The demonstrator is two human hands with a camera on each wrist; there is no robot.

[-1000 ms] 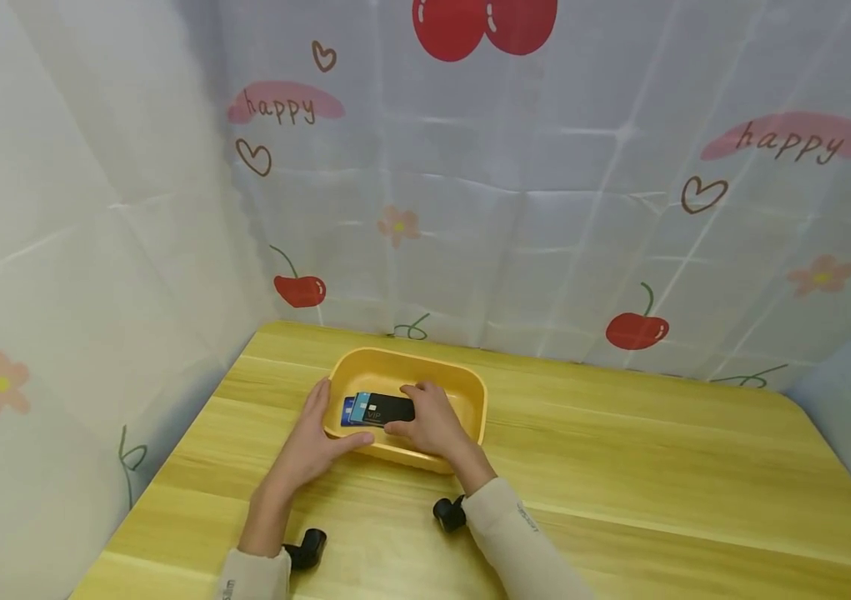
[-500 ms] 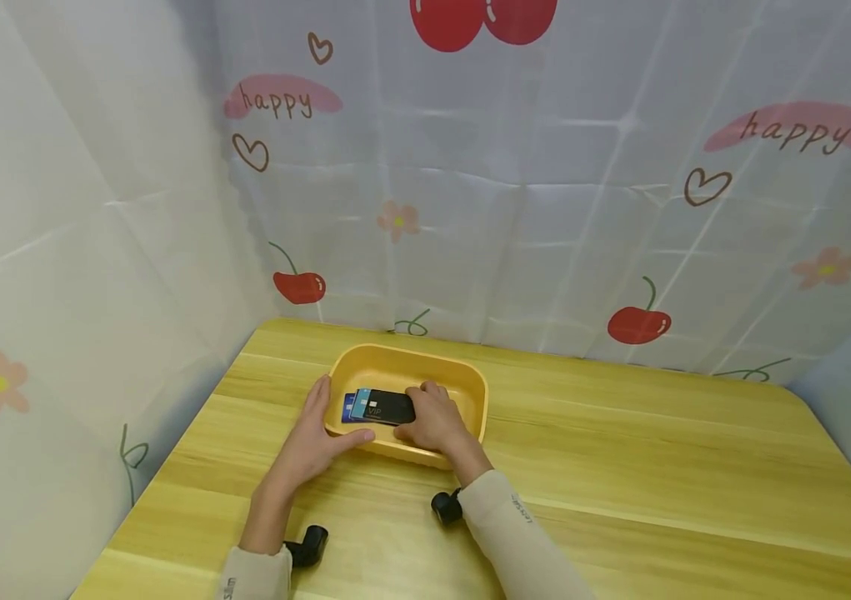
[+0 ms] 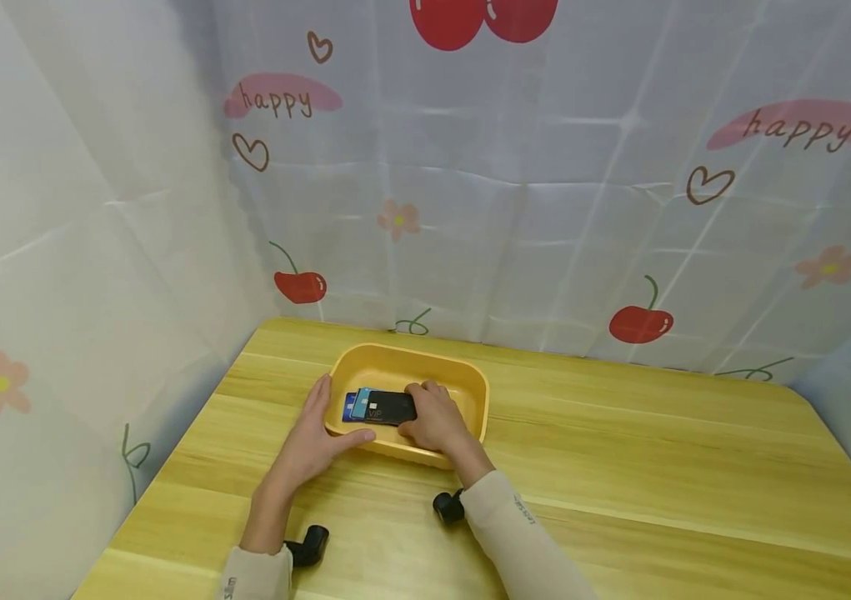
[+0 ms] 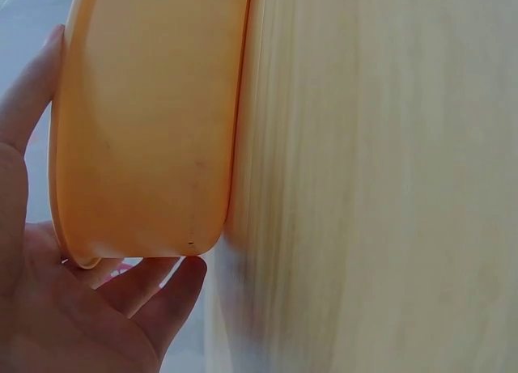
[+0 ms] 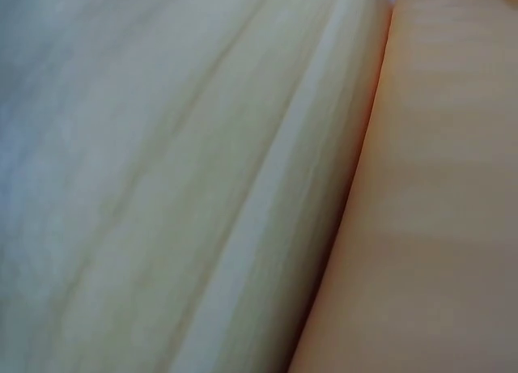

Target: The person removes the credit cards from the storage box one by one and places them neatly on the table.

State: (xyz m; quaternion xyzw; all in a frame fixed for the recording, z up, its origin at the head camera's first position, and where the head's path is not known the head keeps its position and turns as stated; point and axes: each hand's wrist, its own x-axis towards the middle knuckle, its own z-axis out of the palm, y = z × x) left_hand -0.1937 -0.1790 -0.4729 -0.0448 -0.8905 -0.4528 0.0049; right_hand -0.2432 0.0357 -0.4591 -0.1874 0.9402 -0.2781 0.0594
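A yellow plastic bin (image 3: 473, 400) sits on the table, its outer wall (image 4: 154, 122) filling much of the left wrist view. My left hand (image 3: 312, 446) holds its left near corner, thumb at the near rim and fingers (image 4: 174, 296) against the left end. Inside lie overlapping cards: a black card (image 3: 389, 407) marked VIP on top, a light blue card (image 3: 360, 403) and a dark blue card (image 3: 348, 408) fanned out leftward. My right hand (image 3: 436, 423) reaches into the bin and pinches the cards' right end, hiding it. The right wrist view shows the bin's side (image 5: 437, 187), not the hand.
The bin stands toward the back left of the wood-grain table (image 3: 620, 467). White curtains (image 3: 515, 225) printed with cherries and hearts hang behind and at the sides. Black wrist-worn devices (image 3: 308, 546) jut out below both forearms.
My right hand has shifted slightly at the cards' right end, its thumb drawing in closer along their near edge. The view tilts slightly. The left hand and bin stay in place.
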